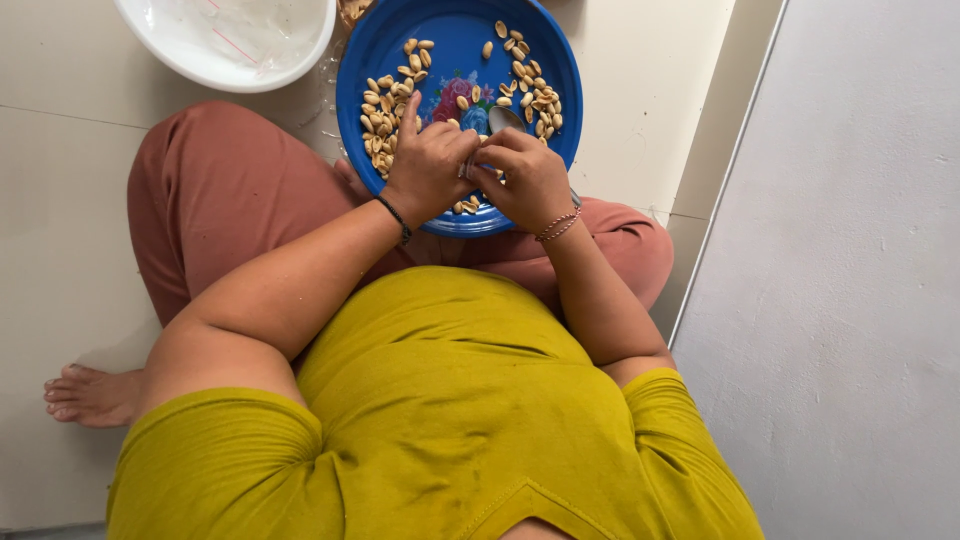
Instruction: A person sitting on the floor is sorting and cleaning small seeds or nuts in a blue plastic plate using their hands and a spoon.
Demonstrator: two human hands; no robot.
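Over the blue tray's near edge, both hands meeting on one small thing.

Left hand (428, 160) and right hand (528, 175) pressed fingertip to fingertip above the blue tray (380, 45), each grip closed around something tiny, probably a peanut, hidden between the fingers. Peanuts (385, 115) scattered just beyond the left hand; metal spoon (503, 118) lying near the right, pointing away. White bowl (230, 45) further left on the floor.

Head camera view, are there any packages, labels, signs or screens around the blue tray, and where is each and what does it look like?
No labels, signs or screens show.
Clear plastic bag: the only wrapping, lying inside the white bowl at top left, with a thin pink line on it.
Blue tray: round, on the lap, a painted flower motif at its centre, no writing visible.
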